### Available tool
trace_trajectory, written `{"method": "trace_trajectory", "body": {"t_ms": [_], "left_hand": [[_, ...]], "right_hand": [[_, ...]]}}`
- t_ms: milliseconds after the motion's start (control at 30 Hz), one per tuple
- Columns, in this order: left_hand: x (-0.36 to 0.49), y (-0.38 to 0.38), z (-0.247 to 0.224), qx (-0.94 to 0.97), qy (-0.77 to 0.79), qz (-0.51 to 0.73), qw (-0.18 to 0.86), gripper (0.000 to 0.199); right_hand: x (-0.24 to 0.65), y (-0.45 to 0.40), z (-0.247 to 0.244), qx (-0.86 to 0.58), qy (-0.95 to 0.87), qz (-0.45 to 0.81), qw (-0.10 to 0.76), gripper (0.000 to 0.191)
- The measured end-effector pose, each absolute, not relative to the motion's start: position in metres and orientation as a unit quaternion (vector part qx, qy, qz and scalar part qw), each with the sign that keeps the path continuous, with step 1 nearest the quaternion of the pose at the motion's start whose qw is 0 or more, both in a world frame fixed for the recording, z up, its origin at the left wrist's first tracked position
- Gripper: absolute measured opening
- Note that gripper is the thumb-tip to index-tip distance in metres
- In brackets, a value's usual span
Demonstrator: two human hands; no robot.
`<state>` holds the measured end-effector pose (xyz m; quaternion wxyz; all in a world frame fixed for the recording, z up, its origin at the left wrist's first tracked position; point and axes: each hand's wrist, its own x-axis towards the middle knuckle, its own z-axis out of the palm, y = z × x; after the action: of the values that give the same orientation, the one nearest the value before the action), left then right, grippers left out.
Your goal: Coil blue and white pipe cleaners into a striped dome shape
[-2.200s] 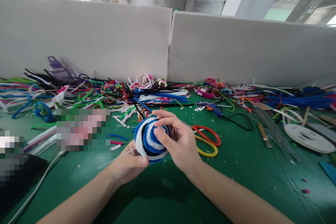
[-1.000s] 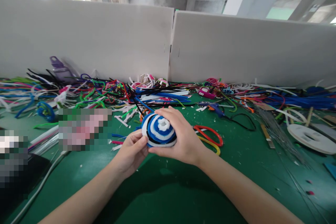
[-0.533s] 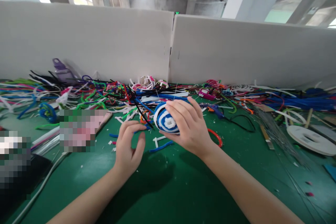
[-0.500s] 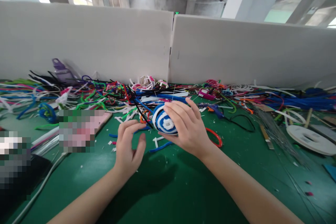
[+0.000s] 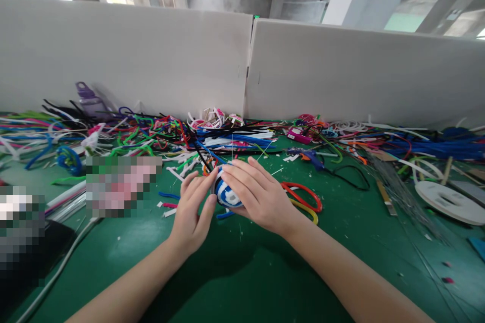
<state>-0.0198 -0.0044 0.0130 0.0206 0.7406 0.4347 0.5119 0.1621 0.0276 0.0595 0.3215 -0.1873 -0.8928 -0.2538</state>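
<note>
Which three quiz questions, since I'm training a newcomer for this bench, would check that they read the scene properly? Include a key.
1. True or false: the right hand covers part of the striped blue-and-white piece.
2. Multiple choice: which of these lies nearest the right hand?
A. the red loop
B. the white reel
C. the blue coil at far left
3. Short answer: what colour is the bottle by the back panel?

Key: 1. True. 2. A. 3. Purple.
</note>
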Motion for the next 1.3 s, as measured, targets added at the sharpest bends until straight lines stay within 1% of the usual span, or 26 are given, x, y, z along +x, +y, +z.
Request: {"method": "trace_trajectory", "body": {"t_ms": [100, 200, 333, 400, 467, 633, 700, 800, 867, 1100, 1300], "left_hand": [[-0.019, -0.004, 0.013, 0.678, 0.460, 0.558, 0.137, 0.038], [-0.016, -0.002, 0.013, 0.584, 0.469, 0.619, 0.237, 0.035], [-0.012, 0.003, 0.013, 0.484, 0.449, 0.694, 0.287, 0.039], [-0.011, 0.003, 0.013, 0.470, 0.438, 0.705, 0.300, 0.040], [-0.011, 0.003, 0.013, 0.477, 0.433, 0.700, 0.310, 0.040], [-0.013, -0.001, 0.012, 0.514, 0.429, 0.676, 0.309, 0.042], [-0.014, -0.002, 0.012, 0.553, 0.418, 0.654, 0.302, 0.051], [-0.014, -0.003, 0.013, 0.610, 0.436, 0.609, 0.260, 0.069], [-0.014, -0.004, 0.013, 0.624, 0.458, 0.591, 0.227, 0.073], [-0.018, -0.004, 0.009, 0.637, 0.511, 0.563, 0.130, 0.069], [-0.017, -0.005, 0.009, 0.620, 0.527, 0.570, 0.112, 0.064]], "right_hand": [[0.161, 0.028, 0.058, -0.195, -0.893, -0.250, 0.319, 0.045], [0.161, 0.030, 0.056, -0.234, -0.875, -0.243, 0.347, 0.054], [0.161, 0.035, 0.051, -0.321, -0.832, -0.216, 0.398, 0.077], [0.161, 0.036, 0.048, -0.345, -0.826, -0.206, 0.394, 0.085], [0.160, 0.037, 0.046, -0.353, -0.833, -0.202, 0.375, 0.088], [0.160, 0.037, 0.042, -0.359, -0.840, -0.205, 0.351, 0.085], [0.160, 0.038, 0.041, -0.357, -0.839, -0.209, 0.354, 0.082], [0.161, 0.040, 0.040, -0.350, -0.835, -0.216, 0.366, 0.077], [0.162, 0.041, 0.039, -0.340, -0.832, -0.221, 0.378, 0.075], [0.162, 0.040, 0.037, -0.318, -0.830, -0.220, 0.402, 0.068], [0.165, 0.040, 0.038, -0.312, -0.823, -0.231, 0.414, 0.062]]}}
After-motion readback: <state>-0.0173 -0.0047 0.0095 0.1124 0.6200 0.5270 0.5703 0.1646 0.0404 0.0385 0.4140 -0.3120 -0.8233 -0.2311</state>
